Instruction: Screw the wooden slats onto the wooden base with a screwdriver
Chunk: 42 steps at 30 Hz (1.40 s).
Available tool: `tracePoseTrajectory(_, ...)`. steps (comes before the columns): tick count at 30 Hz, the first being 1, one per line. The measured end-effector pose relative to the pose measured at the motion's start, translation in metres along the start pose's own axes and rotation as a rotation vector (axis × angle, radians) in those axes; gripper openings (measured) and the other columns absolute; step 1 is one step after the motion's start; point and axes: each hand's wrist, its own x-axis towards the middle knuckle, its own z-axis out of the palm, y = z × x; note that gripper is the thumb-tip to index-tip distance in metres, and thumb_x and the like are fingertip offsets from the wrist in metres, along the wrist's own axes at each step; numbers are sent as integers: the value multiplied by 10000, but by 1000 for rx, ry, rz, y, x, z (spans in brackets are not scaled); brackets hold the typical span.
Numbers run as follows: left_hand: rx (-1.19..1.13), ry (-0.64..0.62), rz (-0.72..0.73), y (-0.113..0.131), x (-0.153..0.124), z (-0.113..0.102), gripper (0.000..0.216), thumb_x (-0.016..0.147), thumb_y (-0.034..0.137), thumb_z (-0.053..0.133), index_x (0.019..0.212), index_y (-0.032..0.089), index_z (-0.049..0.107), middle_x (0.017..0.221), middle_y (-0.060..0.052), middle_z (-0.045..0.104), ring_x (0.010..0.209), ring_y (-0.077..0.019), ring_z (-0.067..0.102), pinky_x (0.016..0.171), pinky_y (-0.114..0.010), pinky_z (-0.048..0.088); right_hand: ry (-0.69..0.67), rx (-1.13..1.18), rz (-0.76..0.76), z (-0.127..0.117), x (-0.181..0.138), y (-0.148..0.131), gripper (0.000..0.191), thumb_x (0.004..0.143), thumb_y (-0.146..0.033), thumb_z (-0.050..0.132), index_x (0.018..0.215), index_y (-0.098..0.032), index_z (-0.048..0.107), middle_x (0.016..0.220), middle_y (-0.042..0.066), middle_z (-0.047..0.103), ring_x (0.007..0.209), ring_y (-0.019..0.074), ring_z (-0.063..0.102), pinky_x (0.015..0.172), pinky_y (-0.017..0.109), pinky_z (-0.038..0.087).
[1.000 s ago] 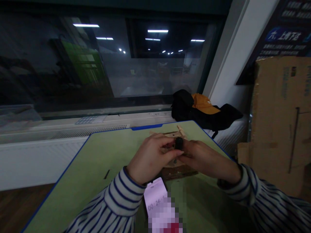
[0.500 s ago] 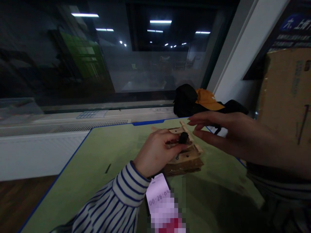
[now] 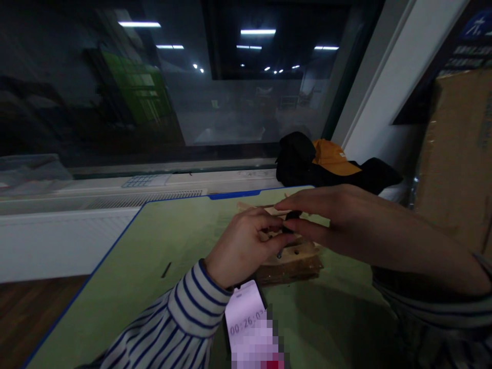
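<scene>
A small black piece (image 3: 292,215), its exact kind unclear, sits above a light wooden frame (image 3: 290,254) that has round holes. My left hand (image 3: 246,243) pinches the black piece from the left with thumb and fingers. From the right, my right hand (image 3: 338,218) has its thumb and fingers around the same piece, partly covering it. A thin dark metal rod end (image 3: 279,253) shows below my left thumb. Under the frame is a brown block (image 3: 290,273) with a shiny surface. Both hands hide much of the frame.
The green tabletop (image 3: 192,246) has a blue edge. A phone (image 3: 248,312) showing a timer lies in front of the block, and a thin dark stick (image 3: 166,270) lies at left. Black and orange caps (image 3: 332,156) sit by the window; a cardboard box (image 3: 457,154) stands right.
My right hand has moved left and closed in around the black piece, where it was apart before. My left hand stays on the piece. The view has shifted slightly.
</scene>
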Motion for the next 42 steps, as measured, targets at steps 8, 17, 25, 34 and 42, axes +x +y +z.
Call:
tracePoseTrajectory(8, 39, -35, -8, 1, 4, -5, 57, 816, 205, 674, 844, 178, 717, 866, -11, 700, 838, -156, 631, 764, -283, 477, -91, 50, 47, 2, 4, -1, 218, 910, -243, 520, 1065, -229, 673, 1041, 14, 718, 859, 155, 676, 738, 279, 497)
tracePoseTrajectory(17, -31, -57, -38, -5, 0, -3, 118, 842, 279, 660, 859, 178, 719, 881, -4, 701, 821, -137, 638, 747, -255, 465, -125, 56, 104, 3, 2, 3, 300, 922, -306, 493, 1204, -277, 591, 1074, -10, 707, 882, 149, 672, 712, 266, 491)
tracePoseTrajectory(25, -28, -103, -55, -7, -1, -4, 98, 841, 278, 662, 870, 197, 709, 874, 5, 694, 827, -139, 620, 734, -251, 457, -140, 65, 82, -1, 1, 3, 263, 923, -265, 477, 1140, -266, 626, 1023, -20, 715, 816, 140, 672, 653, 262, 473)
tracePoseTrajectory(34, 234, -324, -124, -9, -3, -12, 102, 840, 285, 642, 858, 212, 711, 844, -2, 702, 784, -163, 626, 725, -279, 456, -125, 49, 78, 3, 2, 4, 222, 919, -244, 469, 1047, -232, 650, 1024, 17, 713, 836, 162, 671, 682, 274, 468)
tracePoseTrajectory(42, 570, -534, 28, -1, -6, -18, 120, 839, 324, 646, 855, 213, 691, 937, -27, 707, 953, -226, 618, 869, -368, 420, -127, 68, 106, 1, 2, 2, 224, 908, -258, 462, 998, -232, 665, 875, 28, 712, 746, 168, 666, 695, 283, 465)
